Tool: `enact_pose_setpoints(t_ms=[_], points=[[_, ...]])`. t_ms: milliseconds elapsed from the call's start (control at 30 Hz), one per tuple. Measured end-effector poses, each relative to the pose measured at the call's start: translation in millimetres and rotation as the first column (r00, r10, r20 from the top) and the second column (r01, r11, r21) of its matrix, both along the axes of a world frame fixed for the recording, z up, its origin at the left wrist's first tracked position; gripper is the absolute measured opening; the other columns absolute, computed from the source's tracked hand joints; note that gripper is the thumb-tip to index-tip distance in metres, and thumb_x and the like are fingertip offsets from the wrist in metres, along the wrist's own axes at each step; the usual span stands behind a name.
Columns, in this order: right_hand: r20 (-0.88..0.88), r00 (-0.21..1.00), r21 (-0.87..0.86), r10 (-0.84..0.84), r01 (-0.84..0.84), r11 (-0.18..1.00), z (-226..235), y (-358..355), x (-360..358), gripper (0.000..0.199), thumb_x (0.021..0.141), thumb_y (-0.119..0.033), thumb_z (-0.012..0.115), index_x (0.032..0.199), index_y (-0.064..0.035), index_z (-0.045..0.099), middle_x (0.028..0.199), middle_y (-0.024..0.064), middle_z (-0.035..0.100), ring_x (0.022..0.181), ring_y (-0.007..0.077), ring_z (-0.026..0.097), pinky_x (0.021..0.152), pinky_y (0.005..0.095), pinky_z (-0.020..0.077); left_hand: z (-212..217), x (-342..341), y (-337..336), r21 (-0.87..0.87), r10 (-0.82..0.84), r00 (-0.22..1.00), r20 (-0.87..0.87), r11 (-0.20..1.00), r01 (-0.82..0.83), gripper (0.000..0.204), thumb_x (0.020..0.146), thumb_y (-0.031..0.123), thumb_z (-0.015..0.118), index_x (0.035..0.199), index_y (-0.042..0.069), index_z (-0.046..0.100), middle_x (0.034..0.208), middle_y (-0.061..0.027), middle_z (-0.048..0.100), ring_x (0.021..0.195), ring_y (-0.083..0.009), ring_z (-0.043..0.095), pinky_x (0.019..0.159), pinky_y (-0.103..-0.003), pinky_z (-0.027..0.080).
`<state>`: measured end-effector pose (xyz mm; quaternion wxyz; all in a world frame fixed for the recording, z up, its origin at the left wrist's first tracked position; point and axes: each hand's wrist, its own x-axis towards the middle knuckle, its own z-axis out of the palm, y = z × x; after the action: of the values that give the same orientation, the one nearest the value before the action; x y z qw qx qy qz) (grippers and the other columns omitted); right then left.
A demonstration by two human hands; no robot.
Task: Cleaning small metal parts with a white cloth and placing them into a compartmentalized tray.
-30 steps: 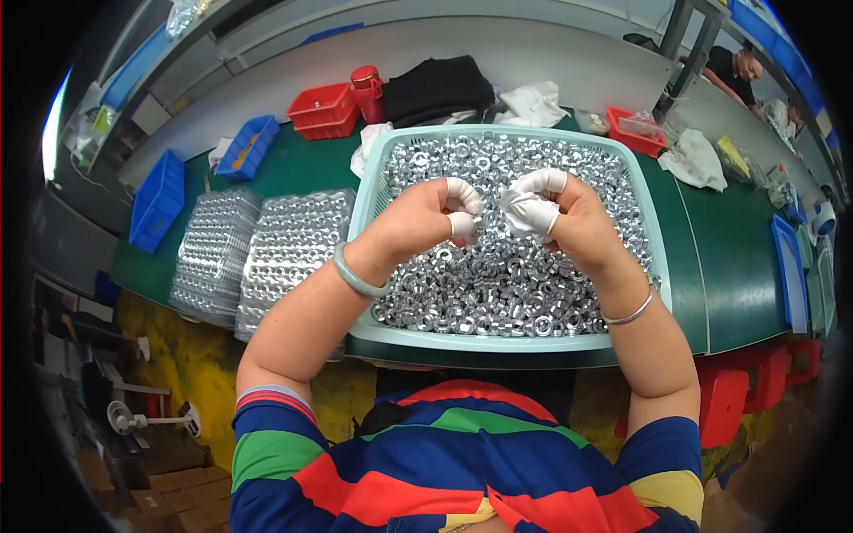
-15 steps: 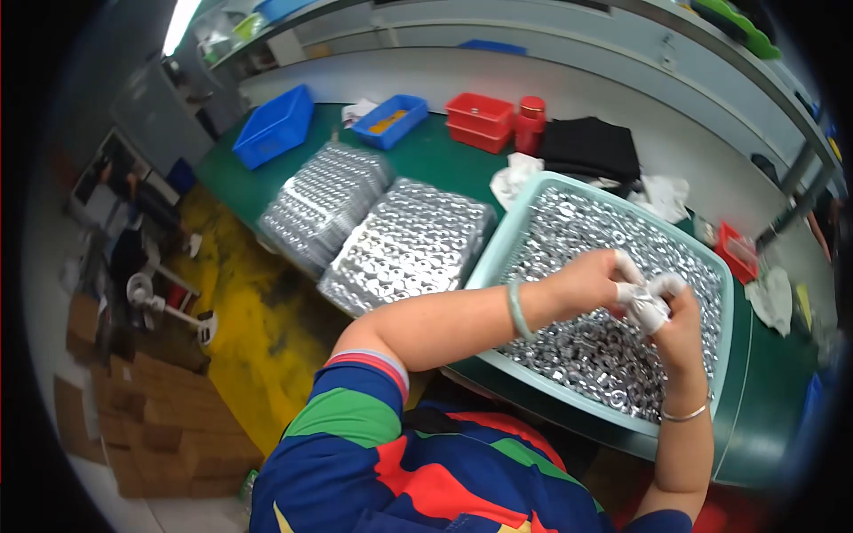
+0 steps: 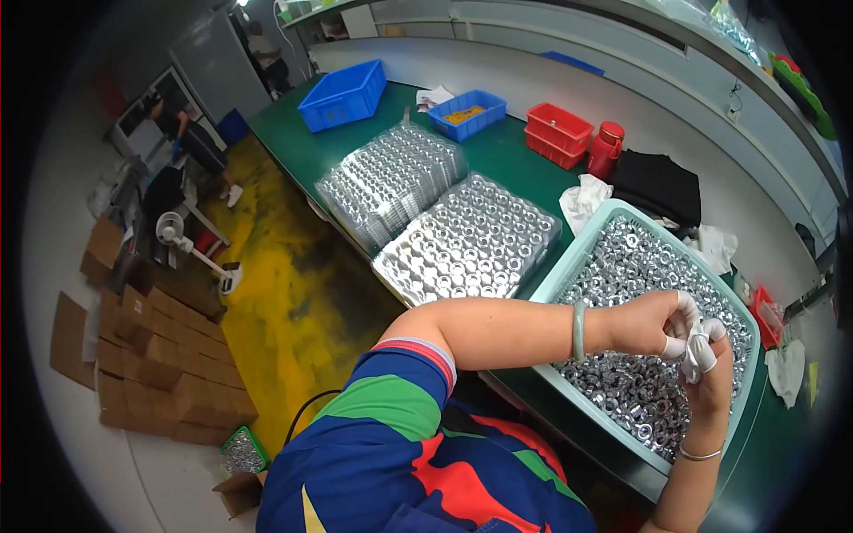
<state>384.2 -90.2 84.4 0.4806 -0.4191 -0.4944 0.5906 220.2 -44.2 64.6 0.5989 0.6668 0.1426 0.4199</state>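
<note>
White finger covers sit on the fingers of both my hands, which meet above the right part of a pale green tub (image 3: 544, 289). My left hand (image 3: 653, 323), with a green bangle at its wrist, is closed and pinches a white cloth (image 3: 697, 348). From below, my right hand (image 3: 713, 377) grips the same cloth; a silver bracelet circles that wrist. Whether a small part is wrapped inside the cloth, I cannot tell. Shiny metal nut-like rings (image 3: 622, 395) fill the tub. To its left lie clear trays (image 3: 466, 240) filled with similar rings in rows.
Another stack of filled trays (image 3: 391, 178) stands farther left. Behind are blue bins (image 3: 345, 96), red bins (image 3: 558, 133), a red flask (image 3: 606, 149) and black cloth (image 3: 657, 186). Cardboard boxes (image 3: 164, 364) and a white fan (image 3: 171, 227) are left; a person (image 3: 191, 138) stands beyond.
The view has swung left, so the bench and tub appear farther right and lower. Both hands stay together over the tub with the cloth between them, their fingers slightly shifted.
</note>
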Motion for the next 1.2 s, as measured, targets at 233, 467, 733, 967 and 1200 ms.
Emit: enact_pose_setpoints(t_ms=[233, 467, 733, 967, 1200], points=[[-0.012, 0.987, 0.031, -0.157, 0.158, 0.987, -6, -2, -3, 0.016, 0.079, -0.017, 0.058, 0.085, -0.0096, 0.045, 0.064, -0.0017, 0.05, 0.043, 0.0026, 0.04, 0.036, 0.0142, 0.0281, 6, -2, -3, -0.472, -0.121, 0.972, 0.201, 0.857, 0.204, 0.014, 0.075, 0.003, 0.058, 0.085, 0.002, 0.049, 0.071, -0.0035, 0.055, 0.063, -0.01, 0.055, 0.056, -0.024, 0.047], [0.228, 0.965, 0.123, -0.131, 0.105, 0.987, -4, -7, -4, 0.016, 0.077, -0.016, 0.061, 0.081, -0.01, 0.047, 0.066, -0.0023, 0.049, 0.045, 0.0019, 0.038, 0.036, 0.015, 0.0255, -9, 8, -3, -0.214, 0.031, 0.995, 0.098, 0.977, -0.009, 0.011, 0.076, 0.002, 0.057, 0.085, 0.003, 0.05, 0.073, -0.003, 0.055, 0.064, -0.0105, 0.054, 0.057, -0.024, 0.047], [0.505, 0.785, 0.502, -0.359, 0.071, 0.862, -6, -15, -5, 0.014, 0.074, -0.006, 0.061, 0.073, -0.0061, 0.047, 0.06, -0.0026, 0.047, 0.048, 0.0042, 0.04, 0.043, 0.0163, 0.0304, 1, 0, -5, -0.346, -0.078, 0.993, 0.09, 0.933, 0.104, 0.015, 0.075, 0.002, 0.058, 0.089, 0.002, 0.054, 0.08, -0.0049, 0.058, 0.071, -0.0109, 0.055, 0.061, -0.023, 0.047], [0.554, 0.738, 0.557, -0.385, 0.015, 0.83, -1, -11, -4, 0.012, 0.071, -0.002, 0.059, 0.07, -0.004, 0.047, 0.061, -0.0008, 0.05, 0.05, 0.0045, 0.044, 0.046, 0.0174, 0.0339, -2, 6, 4, -0.537, -0.231, 0.965, 0.124, 0.802, 0.261, 0.018, 0.075, 0.005, 0.059, 0.091, 0.002, 0.054, 0.082, -0.0046, 0.058, 0.074, -0.0099, 0.055, 0.067, -0.023, 0.047], [0.475, 0.844, 0.363, -0.249, 0.07, 0.929, -14, 27, 15, 0.014, 0.068, -0.004, 0.061, 0.076, -0.0041, 0.049, 0.063, 0.0001, 0.05, 0.053, 0.0058, 0.047, 0.045, 0.0182, 0.0362, -19, 22, 43, -0.174, -0.016, 0.998, -0.062, 0.985, 0.005, 0.017, 0.073, 0.005, 0.062, 0.089, 0.0, 0.059, 0.082, -0.005, 0.06, 0.075, -0.0101, 0.056, 0.068, -0.024, 0.047]])
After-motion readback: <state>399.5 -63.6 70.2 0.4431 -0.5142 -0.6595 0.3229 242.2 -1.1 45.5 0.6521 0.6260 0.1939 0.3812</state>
